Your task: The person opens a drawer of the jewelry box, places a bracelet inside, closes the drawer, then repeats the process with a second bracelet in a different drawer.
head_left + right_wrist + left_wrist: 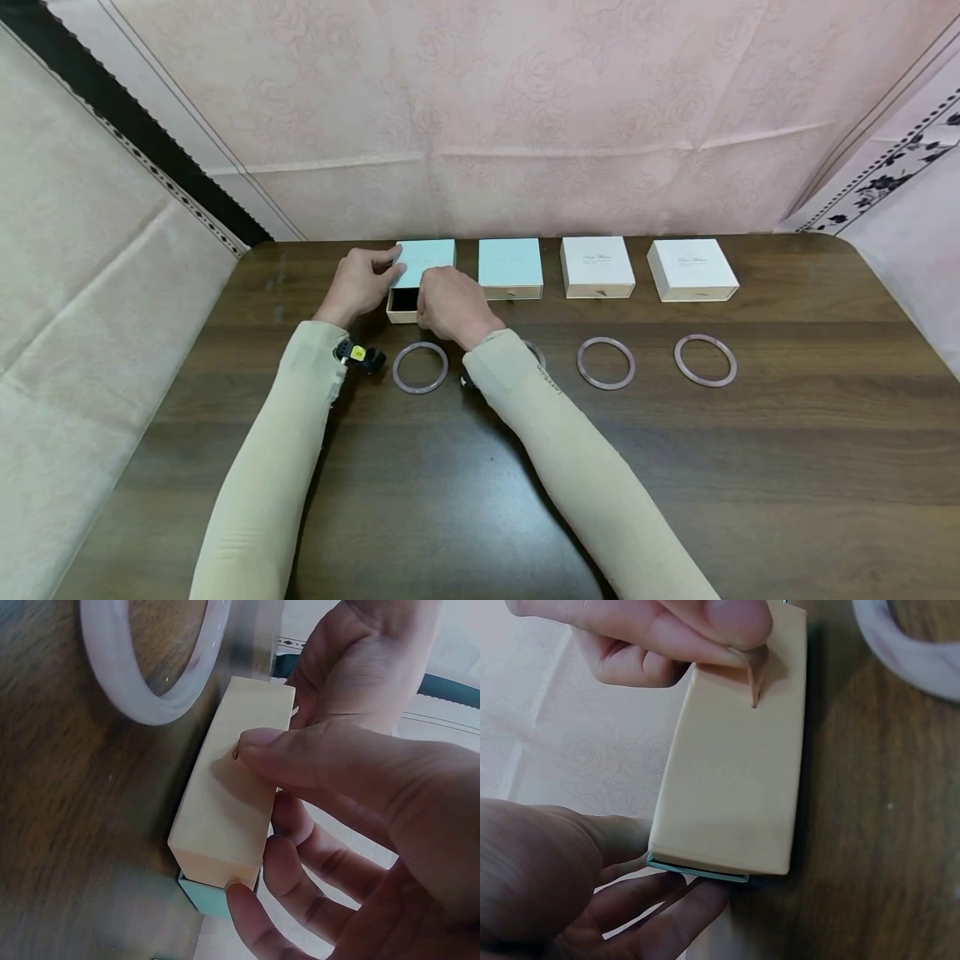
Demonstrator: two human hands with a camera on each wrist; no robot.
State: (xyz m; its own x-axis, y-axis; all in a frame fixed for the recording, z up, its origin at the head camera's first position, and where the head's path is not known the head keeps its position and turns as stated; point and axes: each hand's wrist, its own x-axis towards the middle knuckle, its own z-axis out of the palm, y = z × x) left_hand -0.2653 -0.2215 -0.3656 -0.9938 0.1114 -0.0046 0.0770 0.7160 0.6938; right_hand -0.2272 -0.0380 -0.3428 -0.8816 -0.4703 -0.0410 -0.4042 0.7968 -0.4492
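Note:
At the left end of the row, a teal drawer box (pixel 426 252) has its cream drawer (pixel 724 772) slid partly out toward me, with a dark inside. My left hand (pixel 358 285) holds the teal sleeve from its left side, thumb and fingers on either face. With thumb and finger, my right hand (pixel 453 304) pinches the small tan ribbon tab (pixel 754 679) on the drawer front. A pale lilac bangle (pixel 417 391) lies on the table just in front of this box. Another bangle (pixel 537 354) is mostly hidden by my right forearm.
To the right stand another teal box (pixel 510 262) and two white boxes, one in the middle (pixel 597 260) and one at the right (pixel 692 262), all closed. Two more bangles (pixel 606 387) lie before the white ones. A pink cloth (pixel 510 192) hangs behind the wooden table (pixel 810 433).

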